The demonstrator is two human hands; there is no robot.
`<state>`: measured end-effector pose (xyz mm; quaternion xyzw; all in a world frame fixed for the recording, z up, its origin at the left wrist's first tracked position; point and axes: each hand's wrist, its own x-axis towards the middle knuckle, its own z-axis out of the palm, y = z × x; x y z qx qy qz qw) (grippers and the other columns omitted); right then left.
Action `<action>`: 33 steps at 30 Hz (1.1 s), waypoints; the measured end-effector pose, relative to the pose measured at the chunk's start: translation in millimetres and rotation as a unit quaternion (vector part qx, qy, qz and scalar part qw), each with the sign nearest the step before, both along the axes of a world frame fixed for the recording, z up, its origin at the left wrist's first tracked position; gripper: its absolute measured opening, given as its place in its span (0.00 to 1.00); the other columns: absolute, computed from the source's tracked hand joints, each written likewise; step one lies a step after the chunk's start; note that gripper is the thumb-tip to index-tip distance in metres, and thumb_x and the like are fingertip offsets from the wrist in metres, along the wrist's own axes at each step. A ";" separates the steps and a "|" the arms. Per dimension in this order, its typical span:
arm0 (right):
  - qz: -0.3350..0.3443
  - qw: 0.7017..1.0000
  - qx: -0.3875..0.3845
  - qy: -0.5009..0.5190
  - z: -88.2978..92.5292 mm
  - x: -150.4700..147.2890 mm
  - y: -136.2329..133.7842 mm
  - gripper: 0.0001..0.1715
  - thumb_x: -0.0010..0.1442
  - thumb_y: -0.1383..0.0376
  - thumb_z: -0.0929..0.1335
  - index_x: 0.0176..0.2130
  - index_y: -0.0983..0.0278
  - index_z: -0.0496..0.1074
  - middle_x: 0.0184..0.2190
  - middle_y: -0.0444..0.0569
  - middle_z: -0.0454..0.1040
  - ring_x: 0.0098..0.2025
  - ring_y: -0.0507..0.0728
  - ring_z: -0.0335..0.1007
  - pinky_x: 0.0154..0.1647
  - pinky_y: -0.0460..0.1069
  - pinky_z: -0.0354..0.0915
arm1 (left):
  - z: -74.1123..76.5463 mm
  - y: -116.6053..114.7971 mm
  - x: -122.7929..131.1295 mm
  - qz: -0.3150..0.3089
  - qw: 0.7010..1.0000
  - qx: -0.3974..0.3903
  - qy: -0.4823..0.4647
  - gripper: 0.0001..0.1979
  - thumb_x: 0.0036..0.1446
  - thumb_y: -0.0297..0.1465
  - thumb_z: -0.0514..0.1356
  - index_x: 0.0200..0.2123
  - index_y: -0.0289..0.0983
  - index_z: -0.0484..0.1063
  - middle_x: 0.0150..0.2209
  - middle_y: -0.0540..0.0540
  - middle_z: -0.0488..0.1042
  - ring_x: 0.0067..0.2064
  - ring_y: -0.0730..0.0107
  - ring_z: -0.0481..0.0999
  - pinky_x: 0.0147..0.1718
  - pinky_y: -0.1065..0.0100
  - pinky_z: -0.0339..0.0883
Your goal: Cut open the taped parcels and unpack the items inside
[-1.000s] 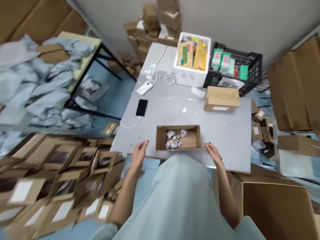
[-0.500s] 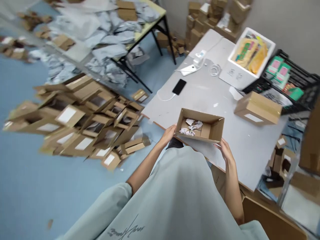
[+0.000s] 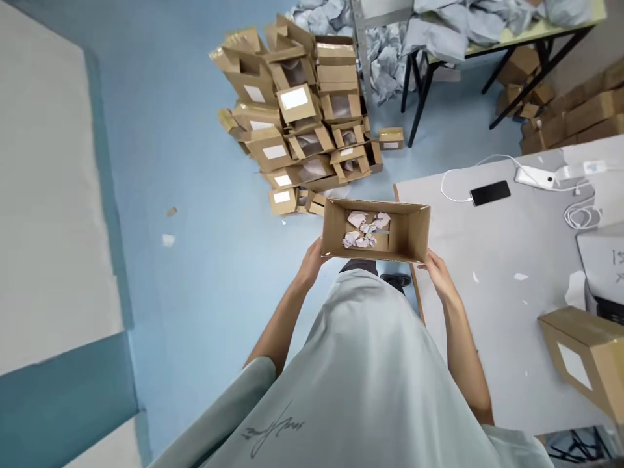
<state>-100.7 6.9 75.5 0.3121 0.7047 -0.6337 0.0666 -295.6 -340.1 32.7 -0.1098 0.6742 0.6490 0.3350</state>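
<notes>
An open cardboard box [image 3: 404,233] is held up in front of my body, its opening facing up. Crumpled pieces of printed paper [image 3: 361,239] lie inside, mostly toward its left side. My left hand [image 3: 312,261] grips the box's left end near the lower corner. At the lower right corner, my right hand [image 3: 437,270] holds the other end. Parts of the fingers of both hands are hidden behind the box.
Open cardboard boxes [image 3: 302,130] are piled on the blue floor ahead. To the right, a grey table [image 3: 492,260] bears a phone [image 3: 490,193], a power strip [image 3: 534,177] and a closed box [image 3: 585,357]. A table with grey bags [image 3: 529,40] stands further back.
The view has turned left, so the table now lies further right and the box pile more central. The box, still in both hands, has moved from over the table's edge to beside it, above the floor.
</notes>
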 end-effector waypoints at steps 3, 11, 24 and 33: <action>0.041 0.999 0.002 -0.027 -21.1 -63.6 -20.5 0.43 0.73 0.34 0.68 0.72 0.53 0.78 0.75 0.50 0.75 0.68 0.68 0.77 0.57 0.60 0.81 | -26.8 -37.2 -31.0 0.037 0.998 0.018 -0.037 0.28 0.73 0.52 0.60 0.67 0.44 0.79 0.72 0.40 0.77 0.73 0.44 0.76 0.68 0.38 0.78; 0.057 0.985 -0.089 -0.138 -98.0 -188.3 -89.4 0.42 0.67 0.35 0.74 0.69 0.55 0.82 0.55 0.50 0.88 0.56 0.66 0.85 0.67 0.65 0.79 | -94.8 -113.5 -101.9 0.105 0.985 -0.033 -0.134 0.31 0.72 0.50 0.62 0.72 0.44 0.75 0.71 0.38 0.77 0.71 0.44 0.77 0.69 0.38 0.77; 0.068 0.950 -0.180 -0.246 -157.4 -320.5 -179.1 0.21 0.73 0.58 0.74 0.62 0.56 0.84 0.71 0.54 0.79 0.72 0.64 0.75 0.78 0.65 0.68 | -171.7 -182.0 -218.0 0.286 0.935 -0.180 -0.106 0.26 0.55 0.34 0.69 0.58 0.38 0.76 0.54 0.39 0.80 0.52 0.63 0.80 0.58 0.57 0.78; -0.025 0.955 -0.215 -0.204 -106.4 -243.1 -142.9 0.17 0.72 0.56 0.77 0.56 0.58 0.85 0.59 0.56 0.87 0.58 0.62 0.85 0.73 0.64 0.74 | -141.8 -78.6 -197.1 0.114 0.985 -0.121 -0.057 0.26 0.42 0.28 0.64 0.49 0.38 0.79 0.50 0.39 0.84 0.47 0.59 0.84 0.54 0.55 0.77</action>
